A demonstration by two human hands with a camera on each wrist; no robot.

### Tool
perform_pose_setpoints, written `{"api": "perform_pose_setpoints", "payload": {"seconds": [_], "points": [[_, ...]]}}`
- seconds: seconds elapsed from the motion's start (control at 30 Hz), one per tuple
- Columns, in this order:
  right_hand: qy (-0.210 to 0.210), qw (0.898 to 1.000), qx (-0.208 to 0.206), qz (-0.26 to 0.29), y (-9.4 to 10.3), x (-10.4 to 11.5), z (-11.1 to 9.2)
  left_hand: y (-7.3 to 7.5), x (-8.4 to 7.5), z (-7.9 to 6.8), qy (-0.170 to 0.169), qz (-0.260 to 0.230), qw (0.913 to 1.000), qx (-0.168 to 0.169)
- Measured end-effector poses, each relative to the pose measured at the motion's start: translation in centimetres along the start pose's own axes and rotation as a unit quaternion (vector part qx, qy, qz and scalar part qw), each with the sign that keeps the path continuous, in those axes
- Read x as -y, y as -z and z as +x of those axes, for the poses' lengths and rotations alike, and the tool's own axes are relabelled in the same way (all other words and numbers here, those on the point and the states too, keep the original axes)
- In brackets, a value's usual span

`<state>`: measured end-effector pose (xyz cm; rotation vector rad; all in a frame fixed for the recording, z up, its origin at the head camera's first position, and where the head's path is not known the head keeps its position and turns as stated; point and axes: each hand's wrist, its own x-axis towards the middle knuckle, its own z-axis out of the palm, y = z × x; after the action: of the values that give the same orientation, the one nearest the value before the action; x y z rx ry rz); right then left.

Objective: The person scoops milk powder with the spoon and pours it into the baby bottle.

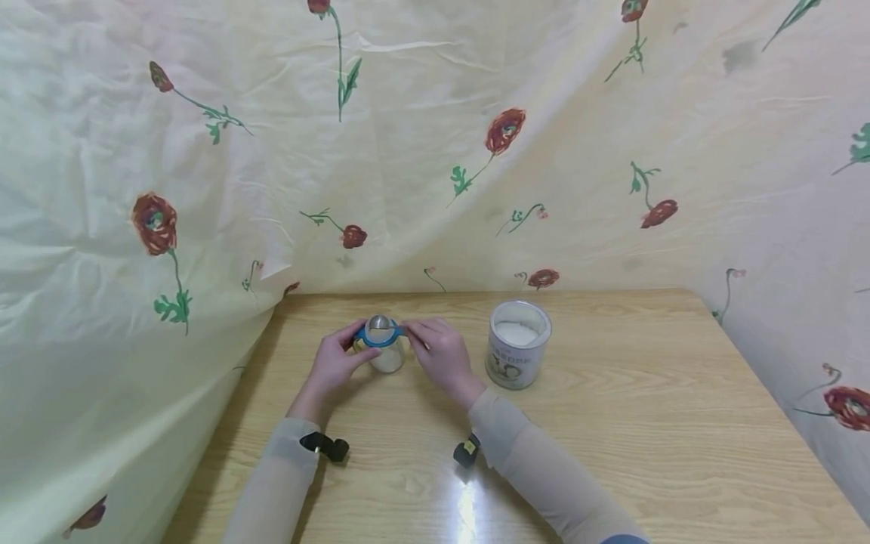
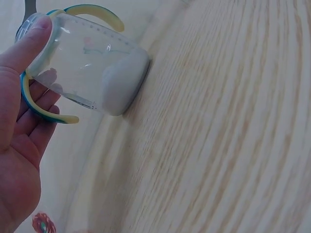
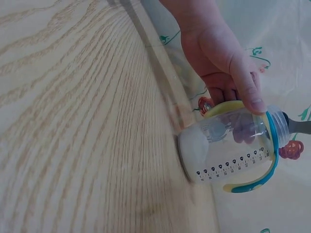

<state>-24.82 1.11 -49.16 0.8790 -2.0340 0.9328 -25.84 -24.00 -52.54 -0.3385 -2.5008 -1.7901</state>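
Observation:
A clear baby bottle with blue-and-yellow side handles stands upright on the wooden table. White powder fills its lower part, and measuring marks run along its side. My left hand grips the bottle around the neck, the thumb lying across the collar in the left wrist view. A metal spoon is at the bottle's open mouth; part of it also shows as a grey stem in the right wrist view. My right hand pinches the spoon from the right, its fingertips close beside the bottle's rim.
To the right of my right hand stands an open, printed can with white powder inside. The table stretches away to the right. A flower-patterned cloth hangs behind the table and along its left side.

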Motion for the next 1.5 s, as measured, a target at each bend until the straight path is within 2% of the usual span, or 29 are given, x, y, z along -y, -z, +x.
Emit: {"api": "perform_pose_setpoints", "payload": {"seconds": [0.27,0.4,0.47,0.53,0.6,0.77,0.87,0.97,1.1,1.37,1.5], "points": [[-0.030,0.999,-0.007,0.012,0.0,0.3,0.2,0.0,0.0,-0.1,0.004,0.001,1.0000,0.001],[-0.077,0.996,-0.019,0.048,0.2,0.5,0.5,0.0,-0.2,-0.1,0.000,0.009,1.0000,0.000],[-0.113,0.990,-0.027,0.077,0.2,0.5,0.7,0.0,-0.3,-0.2,-0.004,0.018,0.9998,-0.002],[-0.162,0.980,-0.036,0.112,0.3,0.6,0.9,-0.1,-0.4,-0.2,-0.008,0.026,0.9996,-0.003],[-0.214,0.965,-0.048,0.146,0.5,0.8,1.1,-0.3,-0.6,-0.2,-0.012,0.035,0.9993,-0.004],[-0.329,0.915,-0.080,0.218,1.3,1.2,1.6,-0.5,-0.8,-0.3,-0.021,0.041,0.9989,-0.010],[-0.369,0.892,-0.099,0.243,1.8,1.3,1.8,-0.5,-0.8,-0.4,-0.023,0.039,0.9989,-0.013],[-0.381,0.878,-0.117,0.266,2.4,1.5,2.0,-0.4,-0.7,-0.5,-0.026,0.040,0.9987,-0.014],[-0.376,0.871,-0.138,0.283,3.5,1.7,2.3,-0.6,-0.7,-0.6,-0.043,0.054,0.9974,-0.021],[-0.352,0.877,-0.169,0.281,6.3,1.6,2.5,-1.3,-2.4,-0.7,-0.090,0.083,0.9894,-0.078],[-0.346,0.880,-0.178,0.271,7.7,1.2,2.3,-2.0,-3.5,-0.7,-0.132,0.088,0.9819,-0.103]]}}
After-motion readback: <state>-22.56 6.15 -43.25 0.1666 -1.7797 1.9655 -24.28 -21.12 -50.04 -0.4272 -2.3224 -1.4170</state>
